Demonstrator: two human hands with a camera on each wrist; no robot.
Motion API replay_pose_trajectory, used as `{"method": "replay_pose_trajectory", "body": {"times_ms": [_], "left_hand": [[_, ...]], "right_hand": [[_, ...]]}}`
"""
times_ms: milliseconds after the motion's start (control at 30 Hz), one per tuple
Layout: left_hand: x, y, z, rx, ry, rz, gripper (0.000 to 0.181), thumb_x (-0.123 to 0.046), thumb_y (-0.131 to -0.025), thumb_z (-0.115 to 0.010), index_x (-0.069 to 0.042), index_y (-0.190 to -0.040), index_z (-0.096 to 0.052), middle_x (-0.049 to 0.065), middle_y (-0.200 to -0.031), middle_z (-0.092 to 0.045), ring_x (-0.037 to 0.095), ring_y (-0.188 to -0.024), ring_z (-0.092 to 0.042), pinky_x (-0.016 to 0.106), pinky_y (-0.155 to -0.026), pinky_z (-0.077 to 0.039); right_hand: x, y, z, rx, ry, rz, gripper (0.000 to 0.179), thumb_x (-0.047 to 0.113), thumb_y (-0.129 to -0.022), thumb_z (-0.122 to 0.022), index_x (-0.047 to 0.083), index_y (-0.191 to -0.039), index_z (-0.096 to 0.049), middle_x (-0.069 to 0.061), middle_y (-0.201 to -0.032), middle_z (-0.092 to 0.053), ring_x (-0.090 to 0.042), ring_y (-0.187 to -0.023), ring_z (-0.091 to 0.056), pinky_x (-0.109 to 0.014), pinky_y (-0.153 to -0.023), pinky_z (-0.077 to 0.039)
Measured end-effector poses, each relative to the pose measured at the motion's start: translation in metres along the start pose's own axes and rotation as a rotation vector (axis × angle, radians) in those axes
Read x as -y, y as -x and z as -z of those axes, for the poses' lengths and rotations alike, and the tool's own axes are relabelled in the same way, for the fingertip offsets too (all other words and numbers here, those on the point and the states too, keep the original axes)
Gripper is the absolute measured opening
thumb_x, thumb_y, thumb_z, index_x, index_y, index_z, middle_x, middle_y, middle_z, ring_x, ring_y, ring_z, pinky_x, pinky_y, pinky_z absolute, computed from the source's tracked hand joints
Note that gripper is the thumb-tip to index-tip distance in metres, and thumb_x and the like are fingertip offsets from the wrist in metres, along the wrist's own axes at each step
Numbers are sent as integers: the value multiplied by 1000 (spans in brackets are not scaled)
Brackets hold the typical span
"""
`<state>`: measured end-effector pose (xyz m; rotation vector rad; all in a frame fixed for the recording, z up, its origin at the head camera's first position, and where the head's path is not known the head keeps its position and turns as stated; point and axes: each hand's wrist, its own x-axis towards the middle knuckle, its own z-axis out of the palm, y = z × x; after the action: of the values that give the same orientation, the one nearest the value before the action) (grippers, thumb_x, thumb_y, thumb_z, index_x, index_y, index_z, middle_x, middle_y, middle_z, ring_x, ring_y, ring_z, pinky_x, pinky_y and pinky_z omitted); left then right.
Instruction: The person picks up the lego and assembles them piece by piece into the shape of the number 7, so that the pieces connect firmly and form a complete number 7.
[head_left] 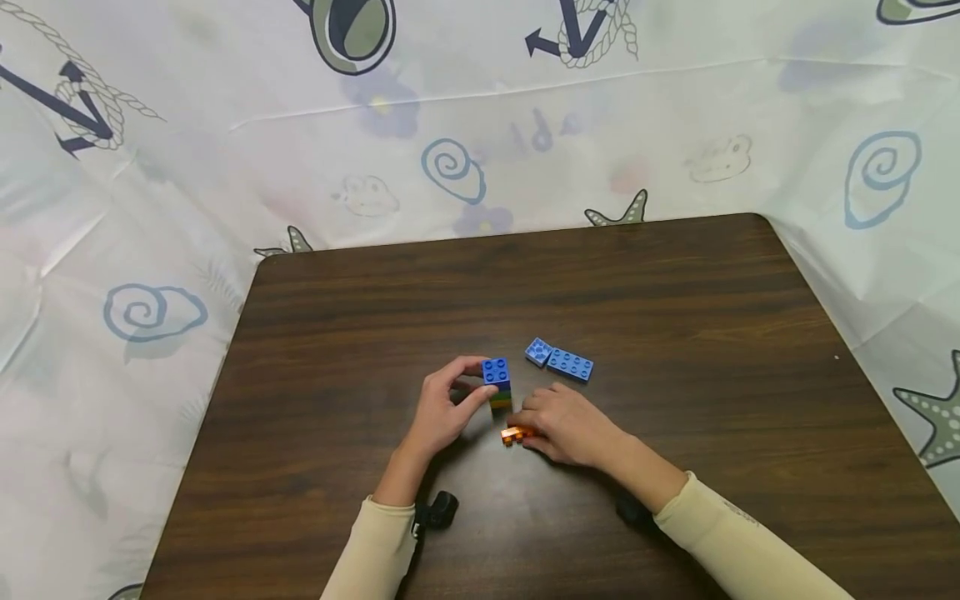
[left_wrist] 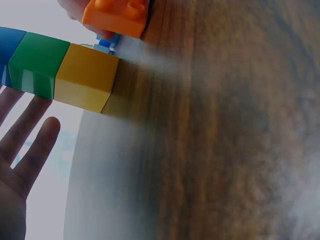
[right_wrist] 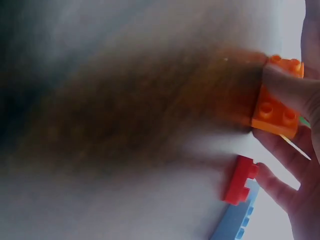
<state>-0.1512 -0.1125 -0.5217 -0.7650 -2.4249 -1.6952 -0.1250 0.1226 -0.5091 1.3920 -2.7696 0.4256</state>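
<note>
Grasping an upright blue-green-yellow plastic-brick tower (head_left: 499, 381), left hand's grip (head_left: 442, 410), pinching an orange studded plastic brick (head_left: 514, 435) near it, right hand's grip (head_left: 567, 425).

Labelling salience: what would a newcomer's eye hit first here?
Probably the blue, green and yellow stack in the left hand, bright against the dark table. Next, the orange brick the right hand pinches, just nearer the person than the stack. Then, perhaps, two blue bricks, lying beyond the right hand.

brown wood-grain table (head_left: 675, 292) | white cloth (head_left: 300, 167) behind and beside it | printed shells (head_left: 452, 171) | printed anchors (head_left: 576, 48) | printed starfish (head_left: 941, 421)
</note>
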Motion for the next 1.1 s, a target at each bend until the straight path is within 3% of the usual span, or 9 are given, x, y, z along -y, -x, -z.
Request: {"method": "replay_pose_trajectory", "body": {"times_ms": [200, 333, 433, 600, 733, 833, 967, 1100], "left_hand": [[-6, -1, 0, -6, 12, 22, 32, -9, -90, -72, -13, -121, -64, 4, -112, -68, 21, -100, -64, 47, -78, -55], [-26, -2, 3, -12, 20, 23, 30, -5, -89, -72, -6, -118, -64, 10, -109, -69, 25, -98, -64, 54, -76, -54], [-40, -3, 5, -12, -3, 28, 29, -7, -90, -71, -4, -118, -64, 10, -110, -68, 24, -99, -64, 52, -77, -54], [-43, -2, 4, -18, -21, 37, 30, -9, -91, -71, -5, -119, -64, 9, -112, -68, 24, -101, -63, 48, -78, -54], [-46, -3, 5, -10, -6, 43, 30, -5, -90, -70, -4, -119, -64, 10, -112, -68, 23, -100, -63, 51, -79, -54], [-33, -3, 4, -4, -5, 47, 31, -6, -90, -70, -5, -121, -64, 9, -112, -68, 23, -101, -63, 51, -79, -54], [-12, -1, -1, -2, -19, 54, 37, -11, -91, -71, -10, -126, -62, 5, -114, -67, 21, -102, -62, 47, -81, -54], [-10, 0, -1, 3, -28, 44, 43, -15, -91, -71, -15, -133, -58, 1, -117, -66, 18, -104, -61, 44, -83, -54]], "right_hand": [[-1, 4, 8, -10, -47, -58, 38, 31, -87, -75, 18, -122, -69, 5, -102, -70, -13, -88, -64, -34, -78, -46], [-4, 5, 9, -9, -34, -75, 42, 32, -87, -75, 18, -126, -66, 6, -100, -65, -10, -83, -61, -34, -76, -47], [-5, 6, 9, -13, -21, -89, 45, 35, -87, -75, 19, -127, -65, 5, -102, -63, -10, -86, -59, -35, -77, -48], [-6, 8, 9, -44, 1, -125, 47, 34, -85, -77, 18, -127, -65, 3, -106, -64, -13, -91, -61, -37, -79, -52], [-8, 10, 8, -89, -83, -161, 39, 27, -87, -76, 18, -124, -66, 4, -105, -65, -11, -84, -61, -34, -75, -53], [-11, 11, 7, -112, -119, -180, 30, 24, -91, -71, 18, -120, -68, 6, -107, -68, -11, -88, -63, -34, -78, -51], [-14, 12, 5, -104, -54, -172, 22, 25, -94, -67, 18, -115, -72, 6, -106, -68, -15, -98, -61, -37, -81, -46], [-14, 13, 5, -77, -25, -178, 29, 36, -94, -66, 18, -116, -72, 4, -105, -65, -16, -99, -59, -38, -82, -44]]}}
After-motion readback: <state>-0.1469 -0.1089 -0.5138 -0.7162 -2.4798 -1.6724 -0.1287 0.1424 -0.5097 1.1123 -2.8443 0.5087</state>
